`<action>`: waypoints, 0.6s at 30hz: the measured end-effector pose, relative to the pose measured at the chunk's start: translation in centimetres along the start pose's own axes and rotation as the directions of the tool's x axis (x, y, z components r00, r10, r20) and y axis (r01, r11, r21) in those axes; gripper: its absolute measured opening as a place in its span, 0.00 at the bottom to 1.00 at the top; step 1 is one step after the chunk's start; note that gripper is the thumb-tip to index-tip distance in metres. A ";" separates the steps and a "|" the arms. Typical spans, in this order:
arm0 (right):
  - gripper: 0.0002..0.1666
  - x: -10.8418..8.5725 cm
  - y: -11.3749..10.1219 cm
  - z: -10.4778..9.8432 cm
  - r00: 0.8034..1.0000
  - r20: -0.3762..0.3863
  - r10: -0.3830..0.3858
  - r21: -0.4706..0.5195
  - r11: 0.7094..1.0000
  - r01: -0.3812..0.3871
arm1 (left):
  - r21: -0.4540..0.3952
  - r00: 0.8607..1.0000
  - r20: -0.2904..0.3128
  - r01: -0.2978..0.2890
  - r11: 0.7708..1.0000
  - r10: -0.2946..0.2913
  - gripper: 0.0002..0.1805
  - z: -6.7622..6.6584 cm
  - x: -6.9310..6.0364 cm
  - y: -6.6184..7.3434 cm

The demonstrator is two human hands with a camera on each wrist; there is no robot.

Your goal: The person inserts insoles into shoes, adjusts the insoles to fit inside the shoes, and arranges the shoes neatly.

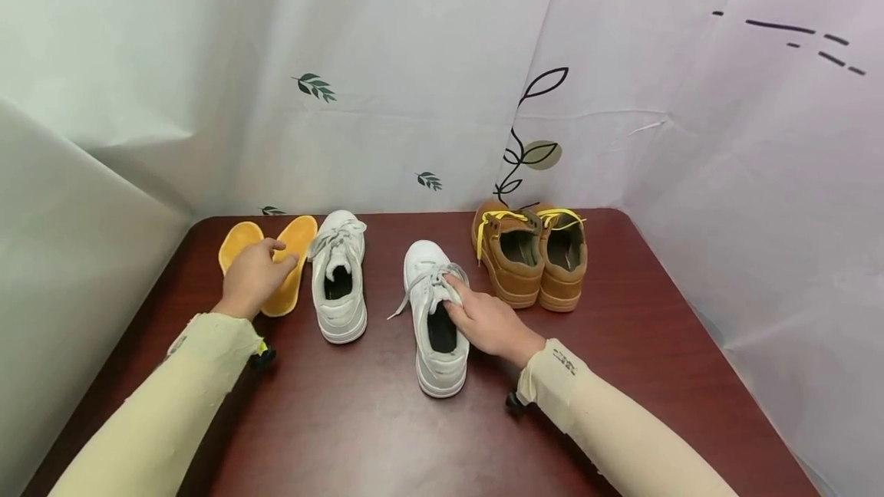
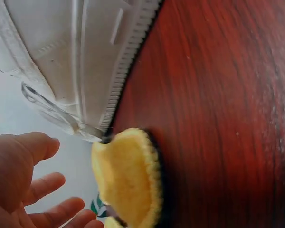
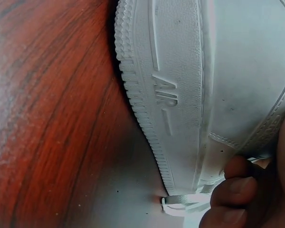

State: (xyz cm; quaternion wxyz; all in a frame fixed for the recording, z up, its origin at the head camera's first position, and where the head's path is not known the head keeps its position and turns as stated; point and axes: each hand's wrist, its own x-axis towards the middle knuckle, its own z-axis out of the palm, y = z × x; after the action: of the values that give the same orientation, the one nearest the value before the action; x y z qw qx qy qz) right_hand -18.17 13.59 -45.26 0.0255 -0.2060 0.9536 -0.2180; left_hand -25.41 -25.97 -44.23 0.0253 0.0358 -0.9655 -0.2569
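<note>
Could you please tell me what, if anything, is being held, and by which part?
Right hand: nearer white shoe, gripped by its upper beside the laces. Left hand: nothing.

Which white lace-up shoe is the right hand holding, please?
The white lace-up shoe nearer the yellow-laced brown shoes: the right hand grips it at the opening, while the other white shoe stands untouched.

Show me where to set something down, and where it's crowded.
Widest: the table's near middle, between the sleeves, in front of the white shoes. Next: right of the brown shoes, to the edge. Between the white shoes, only a narrow strip. Crowded: the yellow pair under the left hand, and beside the right white shoe, gripped by the right hand.
</note>
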 end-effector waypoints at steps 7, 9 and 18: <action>0.34 -0.1 -0.1 -0.1 1.000 0.017 -0.012 0.000 1.000 0.012 | 0.147 0.993 0.114 -0.041 0.988 0.025 0.38 0.9 0.8 -1.1; 0.34 -0.1 -0.2 -0.3 0.999 0.030 -0.010 -0.005 1.000 0.010 | 0.183 0.988 0.149 -0.068 0.981 0.041 0.37 1.1 0.8 -1.2; 0.36 0.0 -0.3 -0.8 0.998 0.068 0.000 -0.029 1.000 0.002 | 0.218 0.984 0.171 -0.096 0.971 0.059 0.22 1.0 0.3 -0.2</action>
State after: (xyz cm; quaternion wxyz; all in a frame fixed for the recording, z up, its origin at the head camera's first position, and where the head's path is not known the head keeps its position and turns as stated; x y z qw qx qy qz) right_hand -18.20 13.64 -44.43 0.0548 -0.2140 0.9552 -0.1969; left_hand -25.75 -25.71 -45.16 -0.0479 -0.0205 -0.9878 -0.1465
